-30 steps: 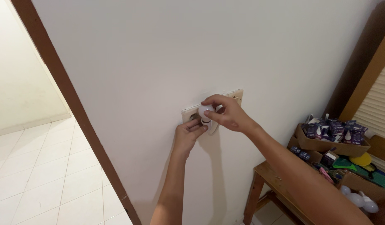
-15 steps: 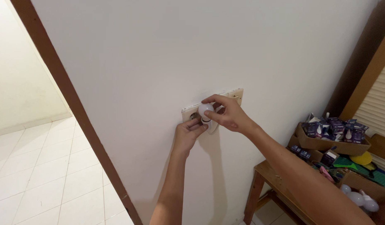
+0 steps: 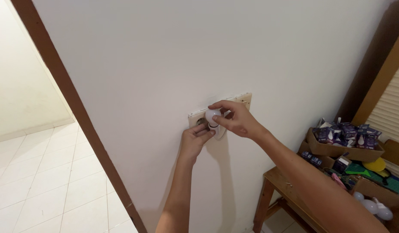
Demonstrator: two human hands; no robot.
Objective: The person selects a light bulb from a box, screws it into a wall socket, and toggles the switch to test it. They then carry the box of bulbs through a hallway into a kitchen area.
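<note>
Head view: the right hand [image 3: 237, 120] pinches a small white bulb [image 3: 212, 116] in its fingertips against the cream wall socket plate [image 3: 244, 99], mid-wall. The left hand [image 3: 195, 139], just below, curls its fingers at the bulb's base. At far right, cardboard boxes [image 3: 342, 149] crowd a wooden table [image 3: 279, 181]

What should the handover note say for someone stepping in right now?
Left hand: fingers at the base of the small white bulb, against the wall plate.
Right hand: gripping the bulb from above.
Bulb sits at the plate's left socket; whether it is fully seated cannot be told.
Done: bulb brought to the socket.
Left: confirm seating, release.
Spare bulbs and boxes on the wooden table at right.
</note>
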